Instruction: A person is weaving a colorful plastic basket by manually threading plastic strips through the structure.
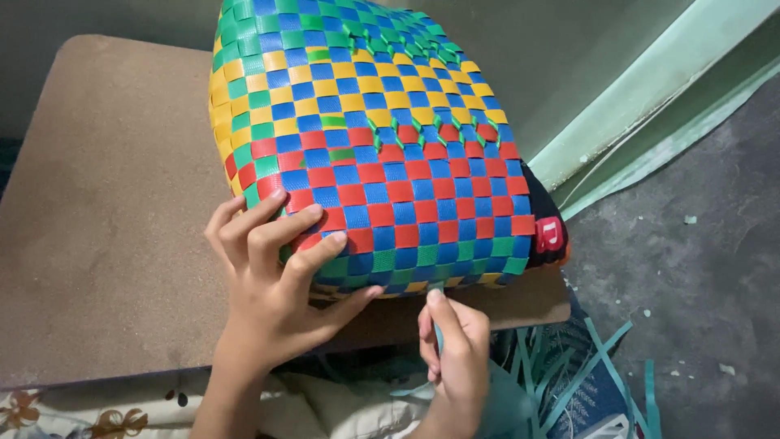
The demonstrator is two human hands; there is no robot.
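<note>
Resting on a brown board [106,203]: one woven basket [366,146] of blue, yellow, red and green strips, lying on its side. Left hand [272,284], fingers spread flat, presses its near lower corner. Right hand [455,349] pinches a teal strip [439,337] at the basket's bottom edge. Loose teal strips [585,374] lie on the grey floor [699,268], right.

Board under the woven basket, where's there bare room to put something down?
The board is bare left of the basket, from its far edge to the near edge beside the left hand. A narrow strip shows right of the right hand, under the basket. The floor by the green strips is cluttered; the grey floor beyond is open.
</note>
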